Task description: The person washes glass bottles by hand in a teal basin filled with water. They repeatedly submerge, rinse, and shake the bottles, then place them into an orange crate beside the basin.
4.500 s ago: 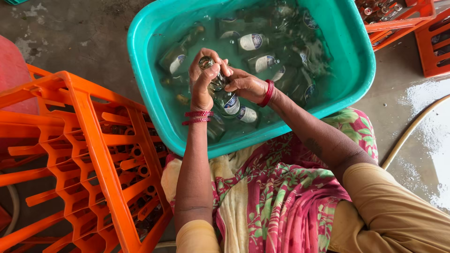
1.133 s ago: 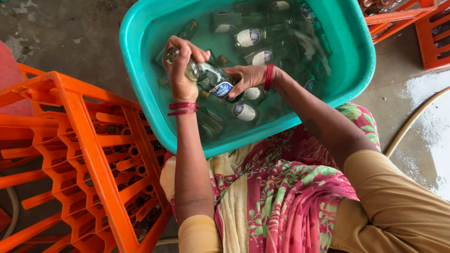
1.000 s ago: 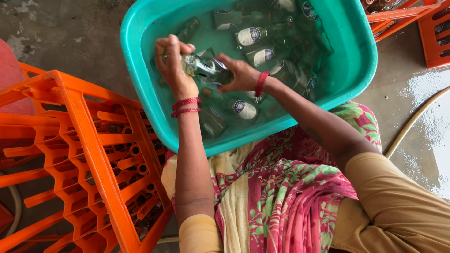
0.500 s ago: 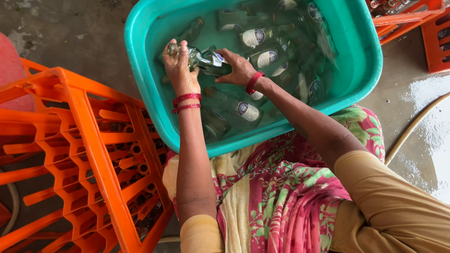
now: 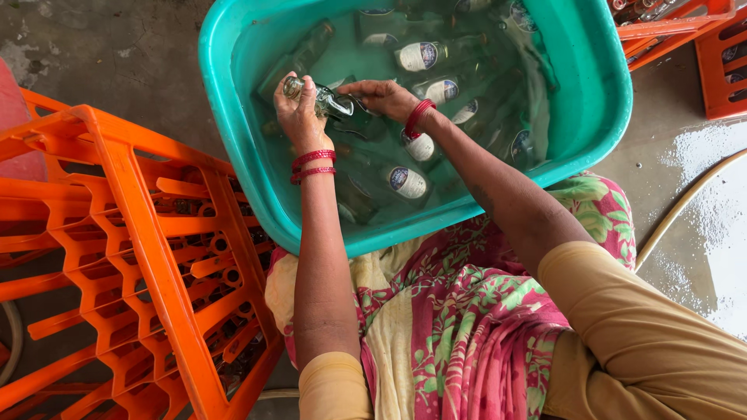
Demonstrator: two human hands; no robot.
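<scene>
Bottle lowered toward water; two hands clamped on it, one tub.

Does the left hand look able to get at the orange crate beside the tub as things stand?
Probably yes, once freed: the left hand grips a bottle over the tub, and the crate stands just left of that arm, nothing between.

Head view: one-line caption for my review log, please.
Both hands, left hand and right hand, hold a glass bottle over a water-filled teal tub of bottles, beside an orange crate.
</scene>
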